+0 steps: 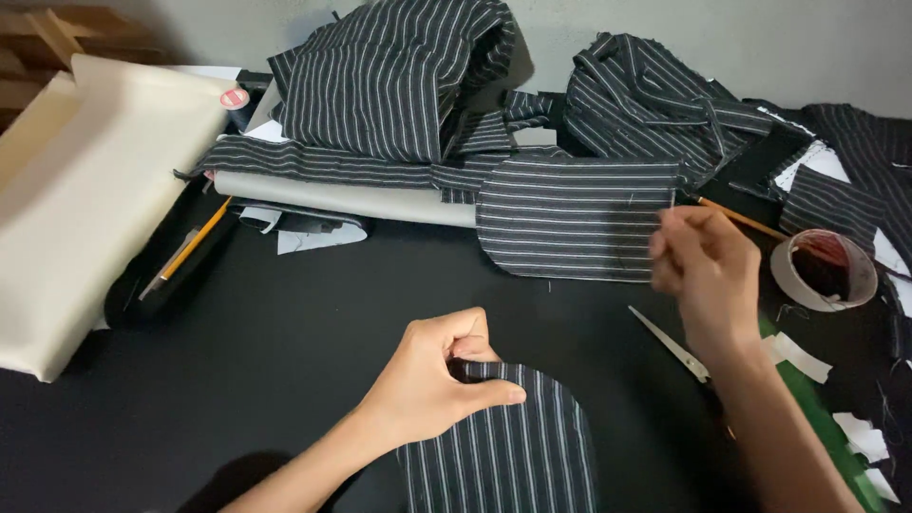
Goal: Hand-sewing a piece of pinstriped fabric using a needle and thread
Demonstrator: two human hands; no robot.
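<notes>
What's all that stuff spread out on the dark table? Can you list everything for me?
rounded striped fabric piece: one, black with white stripes, near edge, under the left hand
second rounded striped fabric piece: one, same colours, table middle
heaps of striped cloth: several, black and white, along the back wall
cream fabric bolt: one, far left
grey roll: one, under the heaps
yellow pencils: two, one left, one beside the right hand
silver scissors: one, right of centre
round tape roll: one, pale, far right
white paper scraps: several, right edge
black table: one
left hand: pinching the near piece's top edge
right hand: raised, fingers pinched; anything held is too fine to see
</notes>
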